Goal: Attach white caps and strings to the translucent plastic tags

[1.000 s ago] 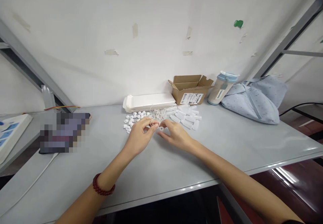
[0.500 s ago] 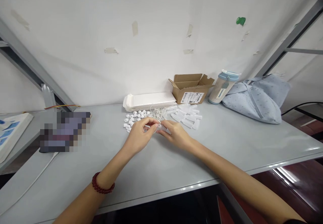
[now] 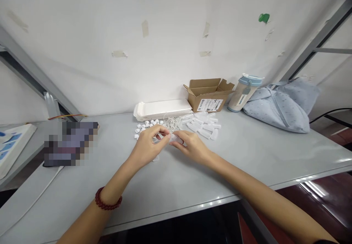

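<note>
My left hand [image 3: 148,147] and my right hand [image 3: 191,147] meet fingertip to fingertip over the grey table [image 3: 170,185]. Both pinch small pieces: the right hand holds a clear plastic tube [image 3: 176,138], the left a small white part that I cannot make out. Just behind them lie a heap of small white caps [image 3: 144,127], a tangle of thin white string [image 3: 172,122] and a pile of clear tubes [image 3: 203,126]. A red bead bracelet [image 3: 106,202] is on my left wrist.
A stack of white flat packs [image 3: 162,109], an open cardboard box [image 3: 208,94], a blue-lidded tumbler [image 3: 242,93] and a light blue bag [image 3: 280,106] line the wall. A blurred dark object [image 3: 68,143] with a white cable [image 3: 30,203] lies left.
The hands drew slightly closer together and toward me; the view shifted down a little. The tube in the right hand now meets the left fingertips.
</note>
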The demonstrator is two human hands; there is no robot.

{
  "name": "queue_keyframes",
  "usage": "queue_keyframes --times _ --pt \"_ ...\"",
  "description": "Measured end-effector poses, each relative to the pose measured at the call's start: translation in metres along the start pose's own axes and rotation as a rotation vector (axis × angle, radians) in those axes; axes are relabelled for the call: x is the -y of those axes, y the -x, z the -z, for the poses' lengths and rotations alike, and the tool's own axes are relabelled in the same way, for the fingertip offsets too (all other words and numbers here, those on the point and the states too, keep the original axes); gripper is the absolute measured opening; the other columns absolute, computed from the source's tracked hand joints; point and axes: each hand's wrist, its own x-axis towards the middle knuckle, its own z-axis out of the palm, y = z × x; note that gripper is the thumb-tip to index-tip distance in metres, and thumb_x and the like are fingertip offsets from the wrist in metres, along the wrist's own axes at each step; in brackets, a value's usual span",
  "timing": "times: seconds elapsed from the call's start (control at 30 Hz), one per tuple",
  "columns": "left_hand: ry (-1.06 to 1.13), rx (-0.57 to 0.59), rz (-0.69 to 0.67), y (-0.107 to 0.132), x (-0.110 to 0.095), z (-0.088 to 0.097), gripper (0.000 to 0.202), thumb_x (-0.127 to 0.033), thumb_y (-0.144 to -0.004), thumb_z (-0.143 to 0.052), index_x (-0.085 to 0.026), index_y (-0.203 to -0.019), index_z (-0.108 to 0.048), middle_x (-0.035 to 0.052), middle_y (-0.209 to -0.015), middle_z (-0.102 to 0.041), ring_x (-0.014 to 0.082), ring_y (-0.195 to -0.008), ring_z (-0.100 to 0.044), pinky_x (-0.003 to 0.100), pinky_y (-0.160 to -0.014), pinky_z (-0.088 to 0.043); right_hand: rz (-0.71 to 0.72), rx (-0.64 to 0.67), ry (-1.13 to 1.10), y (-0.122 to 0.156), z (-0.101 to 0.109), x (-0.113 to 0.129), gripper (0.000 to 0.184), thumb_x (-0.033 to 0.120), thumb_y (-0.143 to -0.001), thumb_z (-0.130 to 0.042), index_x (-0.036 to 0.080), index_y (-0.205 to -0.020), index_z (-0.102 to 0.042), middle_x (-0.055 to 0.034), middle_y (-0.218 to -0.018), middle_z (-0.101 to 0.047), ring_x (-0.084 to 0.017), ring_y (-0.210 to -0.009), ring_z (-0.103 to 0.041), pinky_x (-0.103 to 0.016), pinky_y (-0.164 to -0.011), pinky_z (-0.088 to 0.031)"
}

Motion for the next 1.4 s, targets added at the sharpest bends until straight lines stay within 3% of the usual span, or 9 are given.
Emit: queue_keyframes --times 0.13,0.37,0.6,0.73,0.93,1.2,1.3,1.4 --pt "-0.042 0.037 -0.041 0.000 0.002 0.000 0.011 -0.028 -0.080 -0.055 -0.021 -0.080 -0.064 0.0017 -0.088 -0.068 0.0165 -0.080 -0.060 0.026 -0.066 -0.048 0.013 0.015 -0.010 0.000 -0.002 -0.002 0.016 0.029 -0.090 -0.053 0.017 -0.101 -0.056 -0.0066 -0.086 -0.067 -0.015 -0.071 -0.059 -0.024 -0.063 -0.041" --pt "0.030 0.074 0.025 -0.001 0.004 0.000 0.013 -0.032 -0.077 -0.063 -0.021 -0.083 -0.066 0.0016 -0.089 -0.070 0.0179 -0.081 -0.063 0.029 -0.073 -0.049 -0.036 0.045 0.015 0.001 -0.002 0.000 0.024 0.026 -0.091 -0.052 0.014 -0.111 -0.050 -0.0101 -0.091 -0.067 -0.017 -0.071 -0.060 -0.025 -0.060 -0.041" --pt "0.122 0.012 0.067 -0.002 0.001 -0.001 0.018 -0.036 -0.081 -0.058 -0.020 -0.079 -0.066 0.0012 -0.082 -0.068 0.0167 -0.079 -0.063 0.027 -0.073 -0.050 0.014 -0.022 -0.029 0.002 -0.004 -0.001 0.035 0.030 -0.090 -0.052 0.015 -0.120 -0.041 -0.0050 -0.079 -0.064 -0.017 -0.070 -0.060 -0.025 -0.062 -0.043" --pt "0.230 0.036 0.113 -0.002 0.002 -0.003 0.019 -0.037 -0.079 -0.061 -0.019 -0.082 -0.067 0.0024 -0.087 -0.070 0.0185 -0.083 -0.064 0.027 -0.073 -0.051 0.025 -0.035 -0.053 0.003 -0.005 0.000 0.036 0.029 -0.092 -0.050 0.017 -0.123 -0.038 -0.0035 -0.079 -0.063 -0.016 -0.070 -0.059 -0.025 -0.062 -0.044" --pt "0.214 0.103 0.126 -0.002 0.003 -0.002 0.024 -0.042 -0.080 -0.060 -0.020 -0.083 -0.069 0.0017 -0.088 -0.071 0.0200 -0.085 -0.065 0.028 -0.073 -0.051 -0.008 -0.026 -0.164 0.002 -0.004 0.002 0.034 0.030 -0.091 -0.051 0.017 -0.120 -0.041 0.0002 -0.071 -0.059 -0.013 -0.061 -0.054 -0.024 -0.059 -0.042" --pt "0.145 0.067 0.141 -0.005 0.008 0.001 0.020 -0.035 -0.080 -0.060 -0.018 -0.087 -0.070 0.0037 -0.094 -0.072 0.0218 -0.091 -0.065 0.031 -0.081 -0.051 -0.087 -0.044 -0.351 0.000 -0.004 0.003 0.027 0.027 -0.090 -0.048 0.016 -0.114 -0.048 0.0021 -0.068 -0.055 -0.011 -0.056 -0.049 -0.024 -0.057 -0.041" --pt "-0.060 -0.041 0.068 -0.002 0.011 -0.001 0.019 -0.028 -0.080 -0.059 -0.016 -0.092 -0.067 0.0056 -0.092 -0.071 0.0214 -0.086 -0.065 0.034 -0.076 -0.051 -0.172 -0.031 -0.421 -0.001 -0.003 0.005 0.027 0.028 -0.088 -0.050 0.015 -0.112 -0.049 0.0015 -0.069 -0.055 -0.011 -0.056 -0.052 -0.025 -0.058 -0.044" --pt "-0.276 -0.161 -0.161 0.001 0.013 -0.004 0.014 -0.020 -0.083 -0.054 -0.015 -0.093 -0.063 0.0063 -0.089 -0.068 0.0204 -0.084 -0.062 0.034 -0.075 -0.050 -0.254 -0.026 -0.490 -0.001 -0.003 0.006 0.026 0.030 -0.087 -0.052 0.016 -0.109 -0.049 0.0010 -0.071 -0.057 -0.011 -0.056 -0.054 -0.026 -0.059 -0.046"
